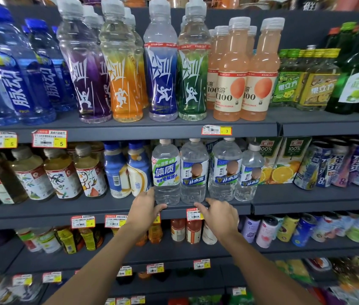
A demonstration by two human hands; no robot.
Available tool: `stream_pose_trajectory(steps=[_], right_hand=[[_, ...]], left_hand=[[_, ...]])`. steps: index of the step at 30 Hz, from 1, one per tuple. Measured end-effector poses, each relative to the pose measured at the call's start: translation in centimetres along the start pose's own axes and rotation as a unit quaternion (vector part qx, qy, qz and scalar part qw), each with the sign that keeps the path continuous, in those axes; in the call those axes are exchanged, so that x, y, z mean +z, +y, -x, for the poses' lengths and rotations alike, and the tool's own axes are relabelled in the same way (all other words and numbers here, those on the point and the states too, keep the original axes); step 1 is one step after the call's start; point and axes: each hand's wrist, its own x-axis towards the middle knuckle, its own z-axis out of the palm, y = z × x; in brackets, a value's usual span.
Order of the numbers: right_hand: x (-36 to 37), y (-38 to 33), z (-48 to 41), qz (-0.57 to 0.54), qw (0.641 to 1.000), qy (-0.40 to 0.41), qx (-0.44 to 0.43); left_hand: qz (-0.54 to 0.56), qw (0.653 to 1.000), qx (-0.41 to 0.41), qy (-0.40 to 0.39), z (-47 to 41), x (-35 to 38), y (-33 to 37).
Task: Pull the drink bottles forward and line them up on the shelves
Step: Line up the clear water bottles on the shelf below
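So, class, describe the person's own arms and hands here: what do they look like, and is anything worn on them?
Both arms are bare: no sleeve shows on the left forearm or the right forearm down to the frame's edge. The left hand and right hand wear no gloves, and no watch, ring or bracelet shows.
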Motion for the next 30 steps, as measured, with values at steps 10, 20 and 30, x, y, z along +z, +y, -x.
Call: stream_pose_trajectory(steps=[10,20,30], right_hand=[[-1.2,0.0,-1.0,0.062,0.996,-0.062,-0.034],[-2.0,-0.8,-1.3,0.093,0.991,-0.086,-0.048],[-2.0,-0.7,-1.0,0.064,0.995,-0.062,-0.044]], left_hand=[[0.075,0.997,-0.033,0.002,-0.3,-0.1,-0.1],[0.075,0.997,-0.01,0.013,-0.4,-0.1,-0.1],[0.077,0.997,-0.031,0.009,0.8,-0.4,0.9]])
